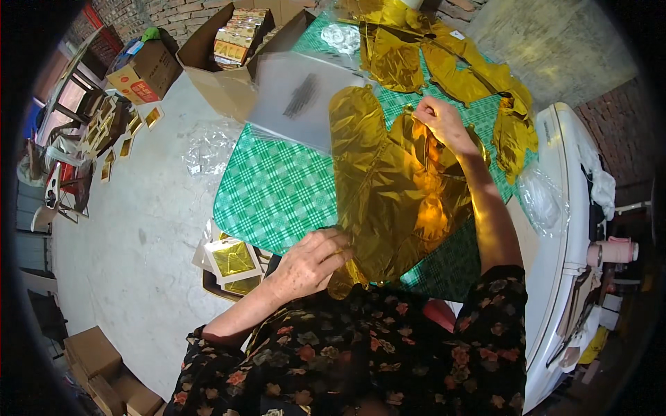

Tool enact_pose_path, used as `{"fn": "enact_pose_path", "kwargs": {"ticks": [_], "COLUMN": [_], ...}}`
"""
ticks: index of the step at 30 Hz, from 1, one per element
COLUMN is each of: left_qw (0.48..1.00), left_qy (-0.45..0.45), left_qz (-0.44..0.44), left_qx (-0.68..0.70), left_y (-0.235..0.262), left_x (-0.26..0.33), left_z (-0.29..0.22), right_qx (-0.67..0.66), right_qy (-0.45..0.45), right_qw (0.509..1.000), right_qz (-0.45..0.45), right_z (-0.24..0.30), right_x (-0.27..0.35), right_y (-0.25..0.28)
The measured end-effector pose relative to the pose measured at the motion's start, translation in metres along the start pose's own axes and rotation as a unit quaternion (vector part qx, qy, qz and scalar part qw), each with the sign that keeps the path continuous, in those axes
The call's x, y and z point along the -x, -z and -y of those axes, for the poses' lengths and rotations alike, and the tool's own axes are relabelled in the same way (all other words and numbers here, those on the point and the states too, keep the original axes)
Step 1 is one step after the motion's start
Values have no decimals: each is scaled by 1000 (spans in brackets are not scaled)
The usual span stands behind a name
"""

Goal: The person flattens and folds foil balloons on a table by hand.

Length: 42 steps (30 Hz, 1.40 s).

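The left hand (311, 262) is closed on the near end of a gold foil balloon (392, 187). Its fingers are curled and the thumb presses down, so the crinkly foil is pinched between them. The right hand (444, 125) is closed on the far edge of the same balloon, with the fingertips bunched together on a fold. It looks like a tight pinch, but the shine makes it hard to be sure.

The balloon is flat, with no air in it. It is shiny and yellow-gold, full of wrinkles, and it stretches from one hand to the other. It lies on a green checked cloth (277, 187).

Past the right hand lies a pile of more gold balloons (458, 69), all flat and crumpled. Just left of the right hand is a clear plastic bag (298, 97), lying partly under the balloon. Beyond that bag stands an open box (236, 41) with packets inside.

Below and left of the left hand sits a small packet (232, 258) with gold foil in it. To the right of the right arm is a white machine (562, 229) with a bit of clear plastic on it.
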<state>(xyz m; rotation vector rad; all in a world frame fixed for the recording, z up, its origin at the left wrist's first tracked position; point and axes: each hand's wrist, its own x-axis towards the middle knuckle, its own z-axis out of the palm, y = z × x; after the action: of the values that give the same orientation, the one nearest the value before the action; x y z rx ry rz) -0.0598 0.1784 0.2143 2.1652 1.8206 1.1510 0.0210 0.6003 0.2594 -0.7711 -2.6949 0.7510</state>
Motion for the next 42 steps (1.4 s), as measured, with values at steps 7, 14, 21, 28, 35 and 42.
{"fn": "enact_pose_path", "kwargs": {"ticks": [7, 14, 21, 28, 35, 42], "left_qw": [1000, 1000, 999, 998, 997, 989], "left_qy": [-5, -5, -7, -21, -9, -46], "left_qz": [-14, -10, 32, 50, 67, 98], "left_qx": [10, 16, 24, 11, 31, 102], "left_y": [-4, -2, 4, 3, 7, 52], "left_x": [2, 1, 0, 1, 1, -47], "left_z": [0, 0, 2, -3, -4, 12], "right_qx": [27, 4, 23, -3, -11, -36], "right_qy": [-6, 33, 15, 16, 7, -27], "right_qw": [1000, 999, 999, 1000, 999, 997], "right_qz": [3, -6, 18, 24, 45, 55], "right_z": [2, -9, -6, -13, -1, -2], "right_x": [-1, -4, -10, -11, -9, -10], "right_y": [-6, -9, -6, -6, -4, -1]}}
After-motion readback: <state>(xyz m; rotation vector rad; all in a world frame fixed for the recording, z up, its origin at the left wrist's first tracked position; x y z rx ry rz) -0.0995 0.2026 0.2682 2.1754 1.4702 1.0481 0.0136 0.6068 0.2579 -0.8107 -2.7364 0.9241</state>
